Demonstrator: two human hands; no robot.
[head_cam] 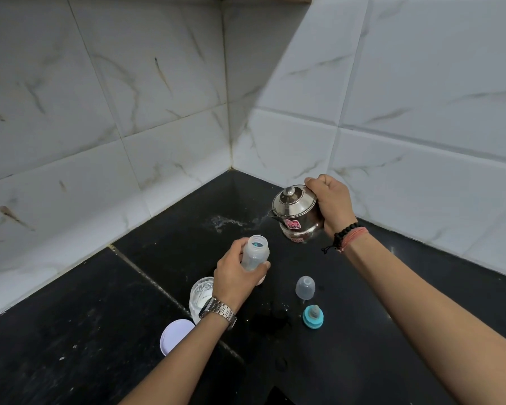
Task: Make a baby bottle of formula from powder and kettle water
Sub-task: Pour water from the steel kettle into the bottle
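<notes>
The left hand is wrapped around the middle of the open baby bottle, holding it tilted above the counter. The right hand is closed on the far side of the steel kettle, lifted, with its spout aimed toward the bottle but not yet over the mouth. The bottle looks light, thin plastic and likely slippery when wet, so a firm grip round the body suits it. The kettle looks heavier, possibly hot. Below the right hand lie the clear cap and the teal teat ring; the powder jar sits under the left wrist.
</notes>
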